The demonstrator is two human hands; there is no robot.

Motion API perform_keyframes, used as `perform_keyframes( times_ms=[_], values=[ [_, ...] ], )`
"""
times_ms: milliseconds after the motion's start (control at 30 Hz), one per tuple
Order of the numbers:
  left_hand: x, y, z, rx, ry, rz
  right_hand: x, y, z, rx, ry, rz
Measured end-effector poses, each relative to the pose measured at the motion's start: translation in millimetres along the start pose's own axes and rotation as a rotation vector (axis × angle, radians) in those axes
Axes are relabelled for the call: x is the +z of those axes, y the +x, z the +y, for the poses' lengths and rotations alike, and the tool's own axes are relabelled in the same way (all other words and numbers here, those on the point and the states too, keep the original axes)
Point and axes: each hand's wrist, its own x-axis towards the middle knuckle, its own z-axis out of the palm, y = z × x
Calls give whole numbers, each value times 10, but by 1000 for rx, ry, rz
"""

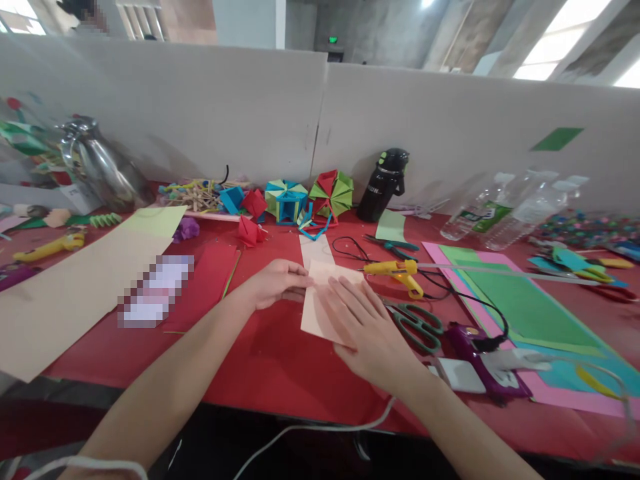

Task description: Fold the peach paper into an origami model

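Observation:
A pale peach sheet of paper [320,320] is under my hands near the middle of the red table. Its left edge is pinched between the thumb and fingers of my left hand [280,283]. My right hand [370,333] lies flat across the paper with its fingers stretched out, covering much of its right side. A second pale strip of paper [316,250] lies just behind it. Right of the sheet are a yellow hot glue gun [395,268] and green-handled scissors [420,327], both close to my right hand.
Behind are folded paper pieces [286,200], pliers [393,247], and a black bottle [384,187]. Coloured sheets [540,300], a purple power strip [487,367] and plastic bottles [525,207] stand right. A long beige sheet [90,287] and metal jug [103,167] are left.

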Motion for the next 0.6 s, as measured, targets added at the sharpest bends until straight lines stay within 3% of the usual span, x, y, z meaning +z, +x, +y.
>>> perform_keyframes(
  times_ms=[133,300,467,600],
  values=[
    [-42,9,3,-25,-15,1,-103,13,114,-54,6,99],
    [-24,46,-97,-89,232,-31,-67,-11,262,-112,218,-55],
    [-19,55,-96,-52,176,3,-54,-29,239,-37,265,-70],
    [-20,51,-52,-34,86,1,-91,-8,150,-74,190,-41]
  ],
)
